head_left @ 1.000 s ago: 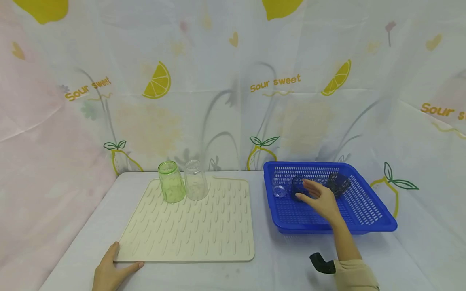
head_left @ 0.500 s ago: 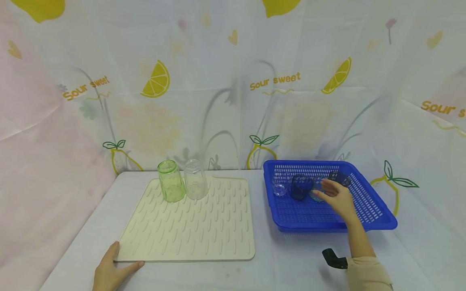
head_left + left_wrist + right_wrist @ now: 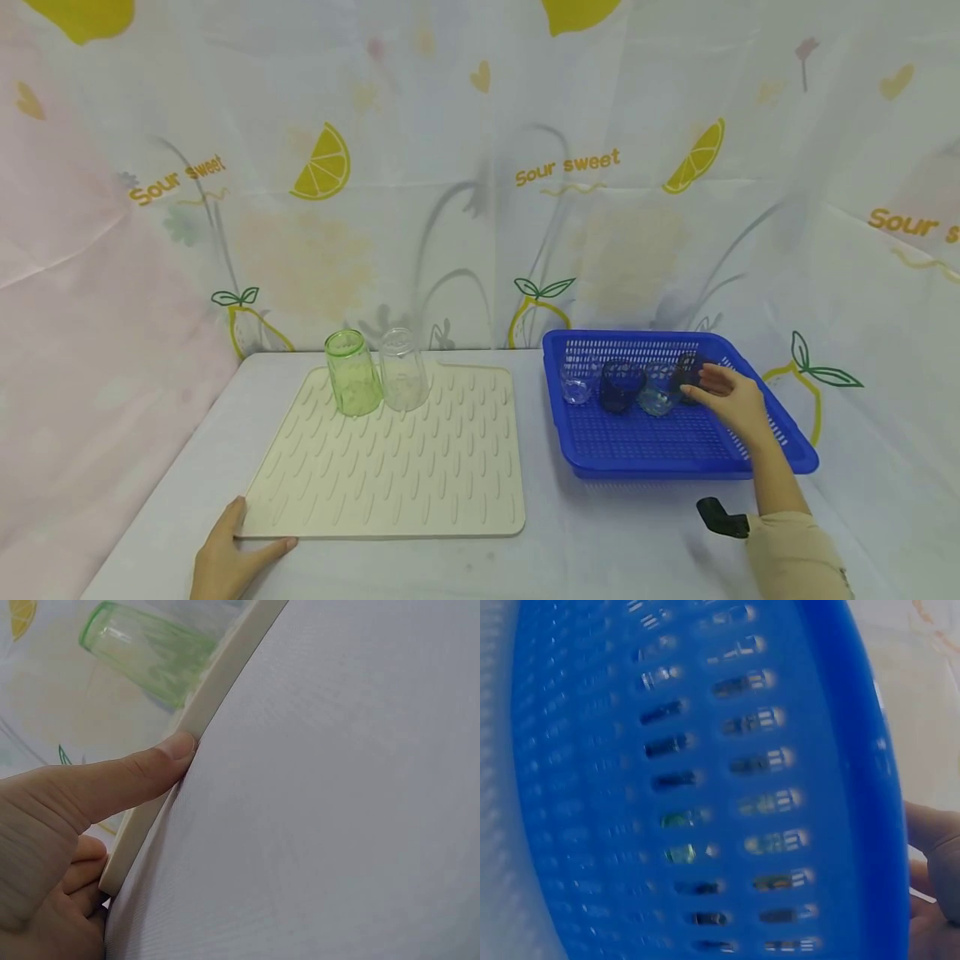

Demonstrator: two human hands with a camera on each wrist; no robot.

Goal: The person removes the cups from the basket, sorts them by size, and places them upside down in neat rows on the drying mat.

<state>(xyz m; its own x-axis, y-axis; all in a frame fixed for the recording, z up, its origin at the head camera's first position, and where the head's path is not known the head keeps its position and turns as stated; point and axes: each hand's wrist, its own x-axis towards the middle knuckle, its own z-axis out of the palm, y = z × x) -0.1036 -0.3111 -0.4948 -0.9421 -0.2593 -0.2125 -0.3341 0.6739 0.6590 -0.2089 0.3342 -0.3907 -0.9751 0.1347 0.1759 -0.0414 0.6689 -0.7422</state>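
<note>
At the near left corner of a cream ridged mat (image 3: 390,467), my left hand (image 3: 228,554) rests with its thumb along the front edge and its fingers at the left side. In the left wrist view the thumb (image 3: 135,780) lies straight against the mat's edge. My right hand (image 3: 735,408) is over the blue basket (image 3: 600,468), thumb and fingers apart in a loose curve beside a dark glass (image 3: 684,379), part of which it covers. Left of that stand a pale bluish glass (image 3: 657,396), a dark blue glass (image 3: 619,387) and a clear glass (image 3: 576,387).
A green glass (image 3: 354,379) and a clear tumbler (image 3: 405,375) stand side by side at the back of the mat. Behind the white table hangs a lemon-print cloth (image 3: 450,233). The basket's slotted wall (image 3: 705,780) fills most of the right wrist view.
My right hand has moved right along the row of glasses in the basket, uncovering the dark blue glass and then the pale bluish one. My left hand stays at the mat's corner.
</note>
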